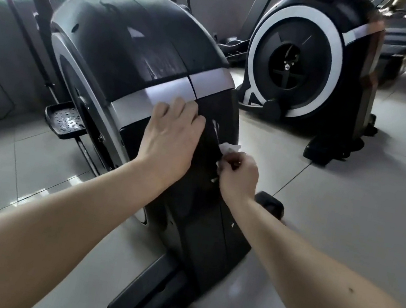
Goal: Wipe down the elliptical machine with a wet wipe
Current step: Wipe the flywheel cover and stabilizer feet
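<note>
A person's right hand (238,176) grips a crumpled white wet wipe (228,149) in curled fingers and presses it to the near, right-hand edge of the elliptical machine (135,41), just below its silver band (153,93). The left hand (172,137) rests on the glossy black housing with fingers loosely spread, their tips touching the band. The rounded shell shows faint streaks and pale smudges above the band and beside the wipe. A studded black pedal (64,121) juts out on the left. A second elliptical (295,53), ringed in white, stands far right on the pale tiled floor (350,207).
</note>
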`<action>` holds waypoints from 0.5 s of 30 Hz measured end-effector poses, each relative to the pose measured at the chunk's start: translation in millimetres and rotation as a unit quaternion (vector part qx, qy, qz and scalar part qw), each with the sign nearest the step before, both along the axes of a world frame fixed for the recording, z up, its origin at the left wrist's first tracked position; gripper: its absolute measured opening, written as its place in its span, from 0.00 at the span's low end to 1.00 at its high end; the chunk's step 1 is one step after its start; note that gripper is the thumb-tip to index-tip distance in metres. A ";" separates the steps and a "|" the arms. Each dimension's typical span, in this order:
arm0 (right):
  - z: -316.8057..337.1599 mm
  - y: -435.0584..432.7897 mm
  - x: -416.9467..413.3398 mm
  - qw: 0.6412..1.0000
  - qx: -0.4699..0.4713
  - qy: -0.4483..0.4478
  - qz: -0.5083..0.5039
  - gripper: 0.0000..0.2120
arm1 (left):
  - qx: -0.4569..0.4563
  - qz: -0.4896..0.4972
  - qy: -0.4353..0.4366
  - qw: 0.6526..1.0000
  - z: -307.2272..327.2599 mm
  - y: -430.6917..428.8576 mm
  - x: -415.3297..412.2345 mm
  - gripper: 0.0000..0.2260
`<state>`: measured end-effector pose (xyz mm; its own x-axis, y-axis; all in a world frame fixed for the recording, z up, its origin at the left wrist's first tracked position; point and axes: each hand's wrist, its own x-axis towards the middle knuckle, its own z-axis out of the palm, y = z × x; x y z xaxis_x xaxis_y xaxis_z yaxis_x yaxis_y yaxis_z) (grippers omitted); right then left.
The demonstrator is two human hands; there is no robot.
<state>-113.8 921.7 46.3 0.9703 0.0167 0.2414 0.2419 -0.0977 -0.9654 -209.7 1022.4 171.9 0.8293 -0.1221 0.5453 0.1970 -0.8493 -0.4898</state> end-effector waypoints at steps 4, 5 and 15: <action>33.4 10.6 11.4 0.993 0.033 -0.115 -0.008 0.04 | -0.011 -0.011 -0.006 1.000 -1.7 -0.8 1.2 0.17; 45.4 12.5 11.5 0.990 0.045 -0.131 -0.004 0.02 | -0.011 -0.011 -0.008 1.000 -1.8 -0.8 1.0 0.17; 17.2 3.2 -19.2 0.990 0.015 -0.137 -0.002 0.08 | 0.008 -0.003 -0.011 1.000 4.5 6.8 -12.8 0.15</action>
<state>-133.0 924.9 63.5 0.8681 0.0027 0.4964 0.4953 -0.0715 -0.8658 -222.6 1029.2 176.3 0.8162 -0.1361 0.5615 0.2028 -0.8425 -0.4990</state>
